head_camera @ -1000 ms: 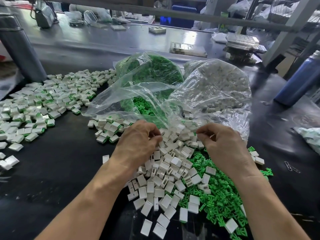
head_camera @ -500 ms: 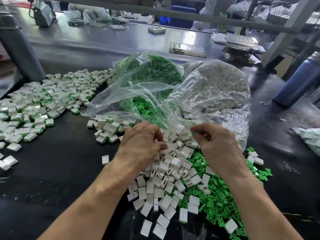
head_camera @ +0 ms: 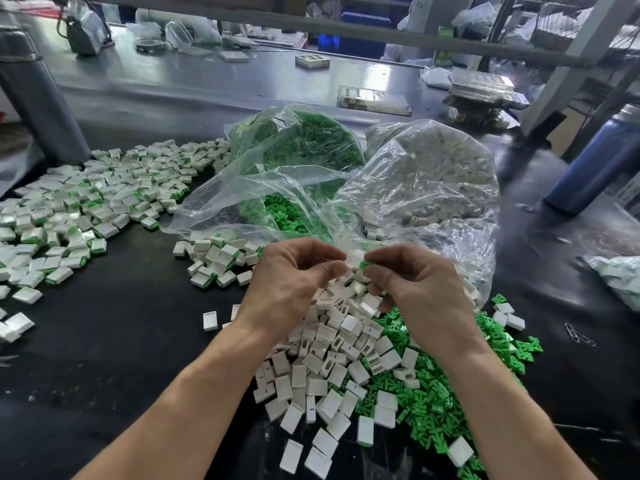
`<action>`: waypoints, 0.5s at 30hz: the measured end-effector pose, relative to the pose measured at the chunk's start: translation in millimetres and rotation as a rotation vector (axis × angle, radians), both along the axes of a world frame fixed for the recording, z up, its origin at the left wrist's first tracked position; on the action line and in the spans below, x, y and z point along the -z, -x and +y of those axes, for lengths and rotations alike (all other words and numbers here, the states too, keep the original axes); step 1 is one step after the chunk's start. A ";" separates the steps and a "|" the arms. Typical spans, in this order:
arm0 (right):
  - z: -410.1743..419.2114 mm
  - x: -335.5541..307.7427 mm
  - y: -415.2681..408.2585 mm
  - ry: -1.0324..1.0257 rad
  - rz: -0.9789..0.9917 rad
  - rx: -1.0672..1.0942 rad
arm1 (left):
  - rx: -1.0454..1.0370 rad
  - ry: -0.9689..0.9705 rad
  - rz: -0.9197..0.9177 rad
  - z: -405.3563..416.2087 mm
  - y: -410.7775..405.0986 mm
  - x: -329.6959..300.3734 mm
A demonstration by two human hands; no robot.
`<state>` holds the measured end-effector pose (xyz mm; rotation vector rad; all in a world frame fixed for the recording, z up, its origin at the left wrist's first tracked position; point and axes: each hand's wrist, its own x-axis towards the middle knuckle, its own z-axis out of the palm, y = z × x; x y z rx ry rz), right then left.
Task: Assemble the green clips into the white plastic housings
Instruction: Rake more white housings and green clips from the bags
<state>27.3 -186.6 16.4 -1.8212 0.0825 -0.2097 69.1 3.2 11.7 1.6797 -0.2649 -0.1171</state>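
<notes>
Both hands are up at centre, over the loose pile: the left hand [head_camera: 294,275] has its fingers curled in and pinches a white housing [head_camera: 354,257] at its fingertips, and the right hand [head_camera: 414,282] pinches a green clip [head_camera: 365,265] between thumb and forefinger, right against that housing, the two parts touching at the gap between the hands. How far the clip sits in, I cannot tell. Room to move: bare black table [head_camera: 104,358] opens wide at 8 o'clock of the hands, with one stray housing lying just beside the left wrist. At 6 o'clock the empty housings [head_camera: 332,358] are heaped between the forearms, spilling toward the near edge; at 5 o'clock the loose clips [head_camera: 436,393] spread under and past the right forearm. At 12 o'clock two clear bags crowd in close, the clip bag [head_camera: 298,143] behind and left, the housing bag [head_camera: 433,174] right, its crumpled mouth almost at the knuckles. At 10 o'clock a small batch [head_camera: 218,261] of housings with green showing lies near the left hand; well apart at 9 to 10 o'clock the big finished spread [head_camera: 86,202] runs to the left edge. At 3 o'clock, paperclips [head_camera: 578,336] lie on open table; a blue bottle [head_camera: 599,161] stands at 2 o'clock.
</notes>
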 end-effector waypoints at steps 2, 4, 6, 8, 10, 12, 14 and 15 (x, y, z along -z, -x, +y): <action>2.5 -0.6 0.8 -0.049 -0.028 -0.017 | 0.007 0.071 0.025 -0.8 0.0 -0.3; 3.9 -1.7 1.6 -0.102 -0.048 -0.026 | 0.010 0.111 0.049 -0.4 -1.3 0.2; 4.7 -2.8 2.3 -0.147 -0.060 -0.042 | 0.020 0.134 0.069 -0.1 -2.0 0.2; 5.1 -3.3 3.0 -0.157 -0.070 -0.049 | 0.024 0.154 0.081 -0.4 -2.3 0.6; 5.8 -4.1 3.3 -0.152 -0.077 -0.048 | 0.027 0.156 0.082 -0.8 -2.5 1.2; 6.5 -4.3 3.1 -0.148 -0.080 -0.047 | 0.040 0.156 0.080 -1.2 -2.3 1.9; 6.9 -4.0 2.9 -0.136 -0.082 -0.048 | 0.049 0.166 0.074 -1.9 -2.4 2.5; 6.9 -3.9 3.1 -0.126 -0.086 -0.048 | 0.047 0.168 0.067 -2.3 -2.3 2.6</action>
